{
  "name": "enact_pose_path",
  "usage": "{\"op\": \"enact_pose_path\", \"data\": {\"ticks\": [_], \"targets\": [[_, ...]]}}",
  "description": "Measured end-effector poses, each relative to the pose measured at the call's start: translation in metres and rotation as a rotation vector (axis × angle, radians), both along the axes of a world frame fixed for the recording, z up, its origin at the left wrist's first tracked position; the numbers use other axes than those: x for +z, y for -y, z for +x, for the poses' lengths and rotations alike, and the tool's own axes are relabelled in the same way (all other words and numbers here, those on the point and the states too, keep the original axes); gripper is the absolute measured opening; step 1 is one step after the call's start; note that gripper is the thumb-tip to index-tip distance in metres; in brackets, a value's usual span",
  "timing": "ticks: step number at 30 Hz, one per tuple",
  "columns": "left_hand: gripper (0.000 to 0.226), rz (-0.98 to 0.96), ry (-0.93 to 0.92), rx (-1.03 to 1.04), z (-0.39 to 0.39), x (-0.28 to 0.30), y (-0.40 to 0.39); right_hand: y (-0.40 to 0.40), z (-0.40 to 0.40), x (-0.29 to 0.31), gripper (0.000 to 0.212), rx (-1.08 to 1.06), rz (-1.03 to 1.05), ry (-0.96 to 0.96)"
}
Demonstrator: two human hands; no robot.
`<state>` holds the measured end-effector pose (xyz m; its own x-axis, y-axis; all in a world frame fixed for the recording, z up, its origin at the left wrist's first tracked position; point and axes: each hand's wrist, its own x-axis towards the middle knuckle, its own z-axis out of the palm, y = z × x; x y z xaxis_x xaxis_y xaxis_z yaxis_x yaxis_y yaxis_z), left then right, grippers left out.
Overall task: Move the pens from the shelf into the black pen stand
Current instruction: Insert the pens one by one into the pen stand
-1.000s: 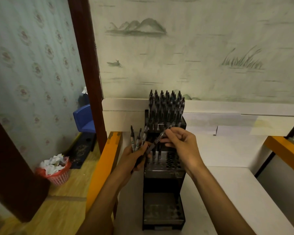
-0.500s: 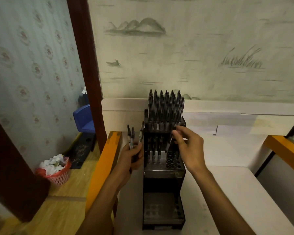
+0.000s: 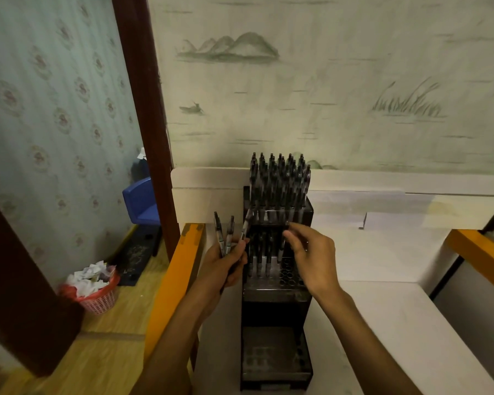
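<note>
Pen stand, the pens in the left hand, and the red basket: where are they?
black pen stand (image 3: 277,297), head view, front edge of its middle tier.
pens (image 3: 223,238), head view, barrels above the left hand (image 3: 226,266), which grips them.
red basket (image 3: 99,300), head view, its mesh wall.

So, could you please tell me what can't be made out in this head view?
- Whether the right hand pinches a pen: its fingers cover the spot.
- Lower ends of the pens in the left hand: hidden in the palm.
- Holes in the stand's bottom tier: too dark.
- Print on the pens: too small.
</note>
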<state>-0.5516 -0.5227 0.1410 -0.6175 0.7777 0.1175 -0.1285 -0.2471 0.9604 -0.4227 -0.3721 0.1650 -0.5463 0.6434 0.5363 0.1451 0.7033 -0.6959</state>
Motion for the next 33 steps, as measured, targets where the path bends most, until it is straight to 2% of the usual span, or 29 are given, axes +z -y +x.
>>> {"op": "enact_pose_path", "data": {"ticks": [7,16,22,27,29,33], "targets": [[0.027,-0.014,-0.005,0.019,0.003,0.002,0.001,0.0,-0.001,-0.005,0.025,-0.016,0.03,0.043],[0.024,-0.02,0.066,-0.009,0.005,0.003,0.003,-0.002,-0.001,-0.024,0.025,-0.024,0.039,0.221],[0.035,-0.054,0.006,-0.021,0.007,0.006,0.003,-0.004,0.004,-0.02,0.021,-0.013,0.019,0.226],[0.031,-0.081,-0.049,-0.045,0.009,0.007,0.004,0.002,0.009,-0.005,0.01,-0.031,-0.035,0.092],[0.026,-0.091,-0.051,-0.053,0.009,0.008,0.003,0.008,0.01,0.004,0.006,0.07,-0.134,0.022],[0.025,-0.128,-0.073,-0.055,0.009,0.008,0.003,0.017,0.007,0.017,0.013,0.276,-0.275,-0.048]]}}
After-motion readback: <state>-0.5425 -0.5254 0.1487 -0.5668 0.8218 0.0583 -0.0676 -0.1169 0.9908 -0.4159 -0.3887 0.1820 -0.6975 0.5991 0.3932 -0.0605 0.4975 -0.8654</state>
